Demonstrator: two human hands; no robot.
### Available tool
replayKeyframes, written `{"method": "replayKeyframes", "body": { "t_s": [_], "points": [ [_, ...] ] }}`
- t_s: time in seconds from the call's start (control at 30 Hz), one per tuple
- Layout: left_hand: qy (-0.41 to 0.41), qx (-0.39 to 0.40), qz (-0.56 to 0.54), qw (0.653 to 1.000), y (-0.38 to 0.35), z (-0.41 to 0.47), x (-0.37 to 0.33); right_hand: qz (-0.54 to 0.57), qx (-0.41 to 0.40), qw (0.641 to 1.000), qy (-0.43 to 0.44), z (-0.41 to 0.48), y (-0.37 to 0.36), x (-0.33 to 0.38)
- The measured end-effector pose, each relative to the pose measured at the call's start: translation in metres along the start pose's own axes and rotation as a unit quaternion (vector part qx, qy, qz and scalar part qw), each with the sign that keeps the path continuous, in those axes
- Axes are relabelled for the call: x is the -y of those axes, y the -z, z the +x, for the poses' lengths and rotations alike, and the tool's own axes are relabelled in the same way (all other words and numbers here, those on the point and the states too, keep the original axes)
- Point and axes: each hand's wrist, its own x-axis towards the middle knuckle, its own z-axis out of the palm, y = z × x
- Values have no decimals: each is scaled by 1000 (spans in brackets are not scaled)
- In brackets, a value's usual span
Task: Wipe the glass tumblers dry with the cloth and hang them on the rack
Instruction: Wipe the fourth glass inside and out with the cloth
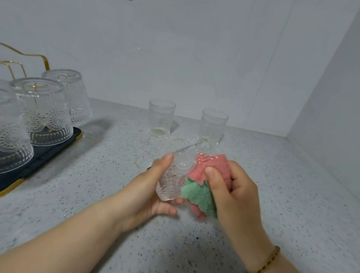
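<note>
At my far left stands the rack [45, 61], gold wire rising from a dark tray [54, 149] with a gold edge. Three tumblers hang on it upside down: one nearest me [4, 129], one in the middle [43, 111] and one at the back [72, 94]. Farther right, near the wall, two more tumblers stand upright on the speckled grey surface [297, 206], the left one [161, 118] well apart from the right one [212, 126].

In front of them, above the surface, my left hand [150, 193] grips another tumbler [176, 174], thumb along its upper side and fingers curled under it. The glass is tilted, thick base toward me and to the left, mouth pointing away and to the right. My right hand [232, 192] clutches the pink and green cloth [200, 194] and presses it against the tumbler's right side, thumb on top of the fabric. Some pink shows through the glass near the mouth; I cannot tell whether the cloth is inside. A beaded bracelet [261, 266] sits on my right wrist.
</note>
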Motion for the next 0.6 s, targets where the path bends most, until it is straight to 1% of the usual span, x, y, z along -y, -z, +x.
{"method": "replayKeyframes", "body": {
  "t_s": [0.03, 0.07, 0.13, 0.17, 0.2, 0.23, 0.27, 0.3, 0.33, 0.37, 0.4, 0.43, 0.5, 0.53, 0.6],
  "points": [
    [-36, -25, 32, 999, -2, -2, -3, 21, 0, 1000, -13, 1, 1, -1],
    [-95, -54, 87, 990, 0, -1, -4, 44, -1, 999, -27, 2, 2, 0],
    [-209, -89, 225, 947, -1, -6, -9, 82, -10, 996, -40, 4, 4, 0],
    [-242, -98, 276, 925, -1, -8, -10, 97, -15, 994, -42, 4, 4, -1],
    [-253, -96, 293, 917, 0, -8, -6, 110, -18, 993, -44, 5, 5, -1],
    [-243, -93, 296, 919, -3, -9, -6, 113, -23, 992, -47, 5, 5, -4],
    [-211, -81, 250, 942, -3, -8, -4, 111, -25, 992, -53, 5, 5, -4],
    [-153, -63, 168, 972, -5, -8, -5, 94, -21, 994, -48, 4, 4, -5],
    [-81, -30, 71, 994, -3, -4, -2, 66, -12, 997, -38, 3, 3, -4],
    [-21, 1, 7, 1000, -3, -3, -3, 33, -3, 999, -21, 3, 1, -5],
    [9, 23, -12, 1000, 0, -2, -1, 10, 5, 1000, -10, 2, -1, -6],
    [20, 21, -3, 1000, 0, -1, -1, -3, 6, 1000, -5, 2, -1, -7],
    [-18, -34, 45, 998, 0, -1, -1, 11, 2, 1000, -23, 4, -1, -9],
    [-57, -62, 99, 991, 1, 0, -1, 30, -3, 999, -44, 6, 0, -11],
    [-134, -101, 251, 953, 3, -1, -3, 75, -19, 992, -98, 8, 0, -15]
  ]
}}
